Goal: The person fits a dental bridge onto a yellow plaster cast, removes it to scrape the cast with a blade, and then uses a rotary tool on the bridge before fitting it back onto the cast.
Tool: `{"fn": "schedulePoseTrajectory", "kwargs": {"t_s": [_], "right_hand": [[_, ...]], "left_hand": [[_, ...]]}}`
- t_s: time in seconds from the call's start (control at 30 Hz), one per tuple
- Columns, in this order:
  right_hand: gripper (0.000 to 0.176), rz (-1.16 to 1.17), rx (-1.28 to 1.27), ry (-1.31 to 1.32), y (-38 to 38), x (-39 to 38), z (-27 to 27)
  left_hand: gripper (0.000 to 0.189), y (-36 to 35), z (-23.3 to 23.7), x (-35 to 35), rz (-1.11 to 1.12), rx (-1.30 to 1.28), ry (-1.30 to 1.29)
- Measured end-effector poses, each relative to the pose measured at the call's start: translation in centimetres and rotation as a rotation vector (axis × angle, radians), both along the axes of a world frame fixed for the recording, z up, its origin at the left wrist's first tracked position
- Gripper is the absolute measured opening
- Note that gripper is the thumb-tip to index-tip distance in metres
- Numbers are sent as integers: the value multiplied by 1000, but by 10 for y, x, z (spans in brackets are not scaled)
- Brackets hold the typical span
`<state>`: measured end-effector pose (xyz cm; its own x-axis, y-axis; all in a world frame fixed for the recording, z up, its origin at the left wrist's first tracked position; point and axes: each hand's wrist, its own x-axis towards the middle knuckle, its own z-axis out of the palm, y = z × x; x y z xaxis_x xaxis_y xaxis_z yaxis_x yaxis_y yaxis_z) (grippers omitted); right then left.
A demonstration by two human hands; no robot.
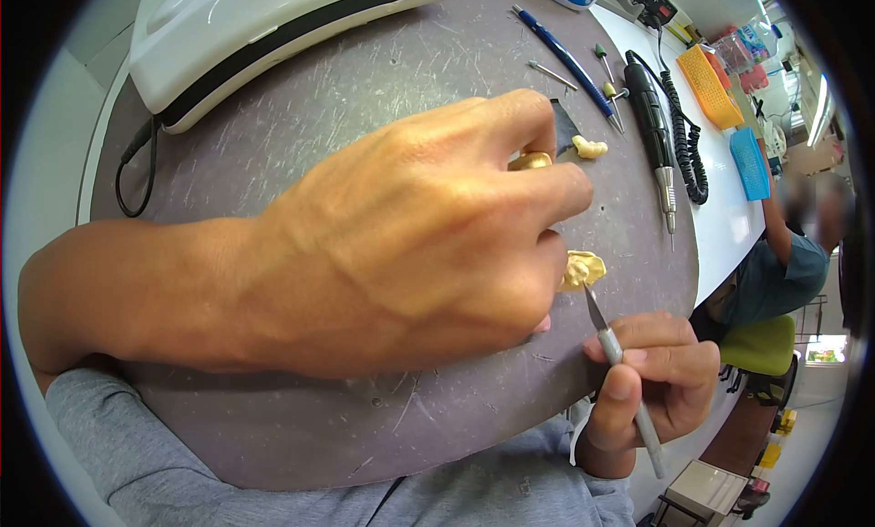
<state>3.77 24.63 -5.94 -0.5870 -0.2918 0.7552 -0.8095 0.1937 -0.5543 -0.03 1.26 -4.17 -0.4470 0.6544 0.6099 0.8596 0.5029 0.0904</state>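
Observation:
My left hand (428,226) reaches in from the left over the bench, back of the hand up and fingers curled. It is closed on a yellow dental cast (583,269), whose lumpy end shows past the fingers; the rest is hidden. Another bit of yellow material (530,162) shows between two of its fingers. In my right hand (665,377), a craft knife (610,345) is pinched between thumb and fingers, its blade tip at the cast's edge. Just beyond the left fingertips, a cream tooth-shaped piece (590,147) lies by a dark flat sheet (564,126).
A blue pen-like tool (567,61) and small burs (552,75) lie at the back. A handpiece (651,126) with a coiled cord lies to the right. A white machine (273,35) stands back left. Orange (709,85) and blue baskets (749,164) and another person (779,272) are further right.

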Motion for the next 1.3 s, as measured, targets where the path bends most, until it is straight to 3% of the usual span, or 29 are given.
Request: {"fn": "schedulePoseTrajectory", "kwargs": {"t_s": [0.2, 0.37, 0.43, 0.5, 0.57, 0.63, 0.7, 0.77, 0.9, 0.97, 1.07, 1.17, 1.3], "right_hand": [[22, -63, 161, -8, 6, 3, 3], [23, -166, 51, 43, 10, 1, 5], [23, -245, 47, 65, 15, -7, 13], [20, -429, 242, 67, 19, -19, 25], [17, -412, 296, 57, 26, -33, 34], [20, -292, 196, -104, 29, -53, 38], [25, -282, 204, -130, 27, -65, 45], [30, -278, 306, -358, 22, -69, 54], [42, -380, 538, -335, 6, -75, 59], [38, -408, 588, -316, 2, -78, 57], [26, -488, 796, -62, -3, -80, 56], [23, -455, 747, 47, -11, -81, 56], [20, -295, 696, -219, -21, -81, 55]], "left_hand": [[40, -7, 5, 0, -23, -62, -67], [48, -7, 5, -2, -53, 27, -160], [63, -7, 9, -2, 2, 51, -209], [70, -9, 16, 1, 67, 34, -217], [78, -12, 20, 4, 133, 20, -229], [83, -16, 22, 5, 136, -30, -332], [79, -16, 24, 4, 125, -21, -383], [75, -18, 24, 2, 108, -14, -431], [68, -25, 17, -1, 117, 109, -452], [71, -28, 14, -2, 147, 163, -413], [73, -26, 15, -2, 192, 174, -470], [73, -25, 16, -3, 226, 188, -552], [72, -27, 16, -5, 250, 155, -578]]}}
